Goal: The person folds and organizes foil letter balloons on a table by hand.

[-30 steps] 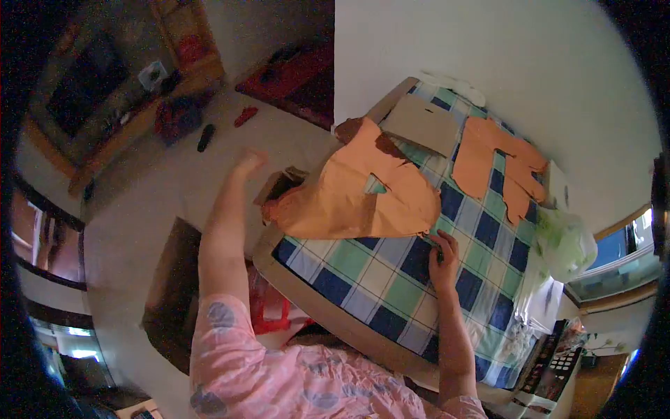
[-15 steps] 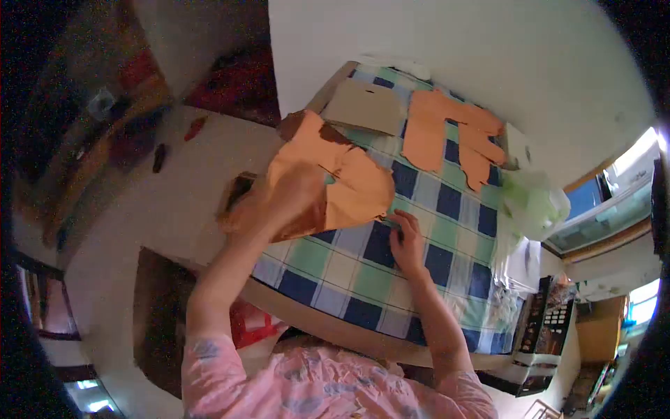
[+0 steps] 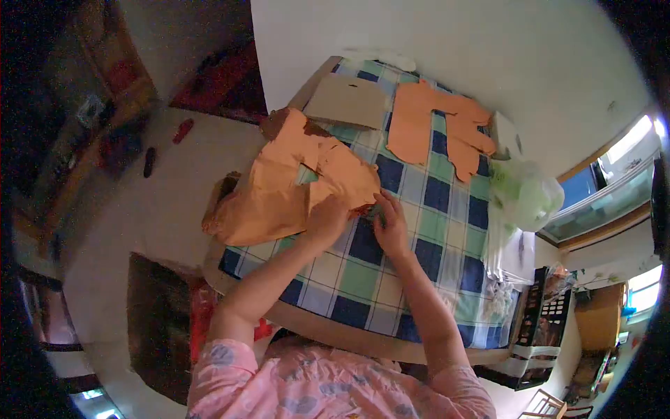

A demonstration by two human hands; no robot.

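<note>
Orange sheet [image 3: 269, 209] found lying over the checked cloth [image 3: 349, 279], mainly at ten o'clock from the hands. Left hand [image 3: 328, 220] is curled at the sheet's four o'clock edge, fingertips hidden, grip undetermined; right hand [image 3: 391, 223] is half-curled just beside that edge, any hold likewise undetermined. Second orange sheet [image 3: 412, 122] lies at one o'clock, flat cardboard [image 3: 347, 103] at twelve.

Reaches forward with the left arm [image 3: 272, 281] and right arm [image 3: 427, 297] angled inward, elbows bent. Holds the left hand [image 3: 329, 220], back upward, near the right hand [image 3: 392, 227], with the latter's fingers [image 3: 392, 204] curved.
</note>
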